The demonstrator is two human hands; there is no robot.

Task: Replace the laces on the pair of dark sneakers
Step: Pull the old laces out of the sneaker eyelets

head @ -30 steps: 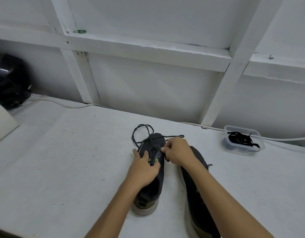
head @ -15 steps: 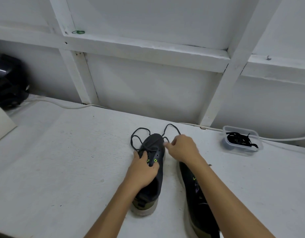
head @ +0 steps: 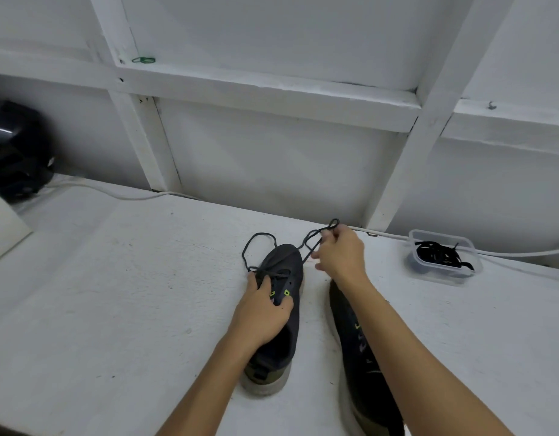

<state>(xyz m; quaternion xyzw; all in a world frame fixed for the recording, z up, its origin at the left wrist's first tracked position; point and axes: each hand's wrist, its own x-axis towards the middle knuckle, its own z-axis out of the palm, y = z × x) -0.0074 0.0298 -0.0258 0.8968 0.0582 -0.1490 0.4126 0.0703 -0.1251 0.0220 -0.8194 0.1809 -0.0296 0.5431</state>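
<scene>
Two dark sneakers lie side by side on the white table (head: 114,294), toes pointing away from me. My left hand (head: 261,313) grips the left sneaker (head: 283,316) over its tongue, beside the green eyelets. A dark lace (head: 313,243) runs from the front eyelets of this shoe up to my right hand (head: 341,254), which pinches it and holds it raised beyond the toe. Another loop of the lace lies on the table to the left of the toe. The right sneaker (head: 360,357) is partly hidden under my right forearm.
A clear plastic tub (head: 441,258) with black laces inside stands at the back right. A white cable (head: 121,193) runs along the foot of the white panelled wall. A black helmet-like object (head: 14,152) sits at the far left, a pale board (head: 4,228) beside it.
My right hand has moved from the eyelets up and to the right, drawing the lace out of the left sneaker. The left hand stays on the shoe.
</scene>
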